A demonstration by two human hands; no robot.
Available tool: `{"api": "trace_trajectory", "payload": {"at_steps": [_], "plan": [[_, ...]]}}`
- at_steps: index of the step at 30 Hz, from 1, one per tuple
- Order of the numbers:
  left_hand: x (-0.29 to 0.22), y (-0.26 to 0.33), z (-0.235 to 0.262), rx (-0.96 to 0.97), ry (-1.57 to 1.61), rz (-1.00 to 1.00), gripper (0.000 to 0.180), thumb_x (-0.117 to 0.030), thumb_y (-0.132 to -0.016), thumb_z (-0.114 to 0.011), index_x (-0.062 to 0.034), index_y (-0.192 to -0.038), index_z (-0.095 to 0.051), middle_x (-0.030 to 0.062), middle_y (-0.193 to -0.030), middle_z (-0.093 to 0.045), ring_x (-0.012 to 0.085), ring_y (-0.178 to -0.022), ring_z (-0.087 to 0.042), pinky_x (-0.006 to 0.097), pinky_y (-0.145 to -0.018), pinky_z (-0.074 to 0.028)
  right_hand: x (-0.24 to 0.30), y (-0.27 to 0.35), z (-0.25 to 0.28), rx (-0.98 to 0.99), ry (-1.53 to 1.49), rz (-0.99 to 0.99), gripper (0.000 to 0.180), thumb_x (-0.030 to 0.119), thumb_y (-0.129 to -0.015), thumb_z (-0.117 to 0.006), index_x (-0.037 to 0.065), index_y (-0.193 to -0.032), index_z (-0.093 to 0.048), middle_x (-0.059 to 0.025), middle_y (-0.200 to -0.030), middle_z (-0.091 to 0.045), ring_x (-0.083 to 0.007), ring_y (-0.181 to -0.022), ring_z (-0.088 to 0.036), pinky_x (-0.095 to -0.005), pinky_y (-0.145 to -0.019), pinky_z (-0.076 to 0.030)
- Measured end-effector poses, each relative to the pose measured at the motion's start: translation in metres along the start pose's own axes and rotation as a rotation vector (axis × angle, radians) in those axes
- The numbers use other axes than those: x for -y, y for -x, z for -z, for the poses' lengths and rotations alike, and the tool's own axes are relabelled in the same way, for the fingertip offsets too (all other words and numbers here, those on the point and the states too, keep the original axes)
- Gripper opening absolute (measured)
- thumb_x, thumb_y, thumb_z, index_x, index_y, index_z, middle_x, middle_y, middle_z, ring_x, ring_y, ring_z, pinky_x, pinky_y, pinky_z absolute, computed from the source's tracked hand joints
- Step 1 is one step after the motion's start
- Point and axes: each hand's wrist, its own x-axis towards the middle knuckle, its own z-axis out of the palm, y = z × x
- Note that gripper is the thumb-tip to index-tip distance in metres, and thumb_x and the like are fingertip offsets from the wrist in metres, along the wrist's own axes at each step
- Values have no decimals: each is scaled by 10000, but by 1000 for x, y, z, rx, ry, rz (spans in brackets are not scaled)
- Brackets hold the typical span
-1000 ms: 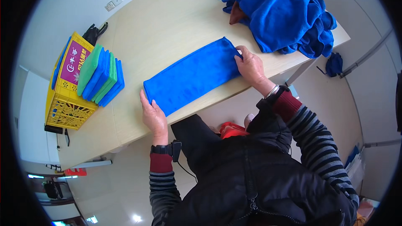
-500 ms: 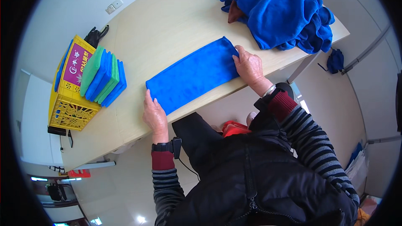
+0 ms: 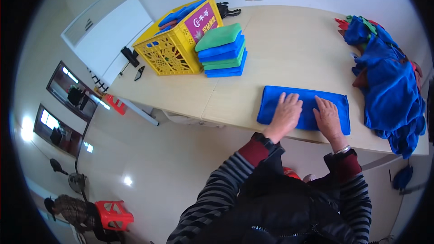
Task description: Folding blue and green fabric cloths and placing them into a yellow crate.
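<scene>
Folded blue plush-cloth rectangle [image 3: 309, 114] lies flat on the pale wood-look counter [image 3: 289, 45], to the R of the yellow lattice-sided plastic crate [image 3: 184, 36] & nearer the wearer, close to the near edge. L hand [image 3: 285, 117] & R hand [image 3: 329, 118] are both palm-down over it: L fingers extended, slightly apart, across the cloth's middle, pointing to its far edge; R fingers likewise, a bit R of centre. Strip of bare blue shows btwn the hands. Neither set is closed on anything; fingertips appear to rest on top, pressure can't tell.

Cloth: solid bright blue, soft nap, neat straight sides, long side running L–R approx along the counter edge, corners squared; near side partly hidden by hands.

Stack of folded green & blue cloths [image 3: 221, 54] sits just R of the crate; loose heap of mostly blue cloths [image 3: 391, 86] well to its R; black phone [image 3: 139, 73] to its L.
</scene>
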Motion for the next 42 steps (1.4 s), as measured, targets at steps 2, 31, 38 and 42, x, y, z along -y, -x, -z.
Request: {"api": "trace_trajectory", "payload": {"at_steps": [2, 31, 38, 42], "plan": [[-2, -2, -15, 17, 13, 42, 326, -179, -917, -595, -24, -1204, -588, 182, -1287, -544, 342, -1243, -492, 536, -1068, -336, 5, 0, -22, 18, -95, 46, 433, 198, -936, -586, 85, -1350, -525, -153, -1346, -561, -342, -1287, -483, -451, -1069, -378], [12, 0, 13, 99, -182, 222, 480, -288, -989, -493, -66, -1414, -473, 173, -1511, -402, 356, -1417, -335, 581, -1148, -226, -33, 3, 5, -16, 185, -92, 475, 312, -948, -575, 102, -1372, -529, -124, -1440, -497, -352, -1388, -386, -502, -1143, -284], [2, -26, -51, 302, -84, 96, 471, -300, -979, -501, -85, -1399, -493, 139, -1497, -431, 328, -1411, -350, 558, -1134, -260, -17, -11, -51, 4, 43, 40, 463, 335, -972, -498, 133, -1389, -513, -104, -1463, -481, -338, -1394, -382, -504, -1156, -265], [21, -14, -36, 345, -162, 125, 509, -387, -1005, -454, -151, -1456, -450, 113, -1551, -375, 311, -1447, -303, 541, -1153, -234, -36, -11, -26, 135, 104, -56, 497, 395, -1006, -446, 152, -1439, -461, -102, -1506, -435, -323, -1423, -346, -491, -1170, -244]]}}
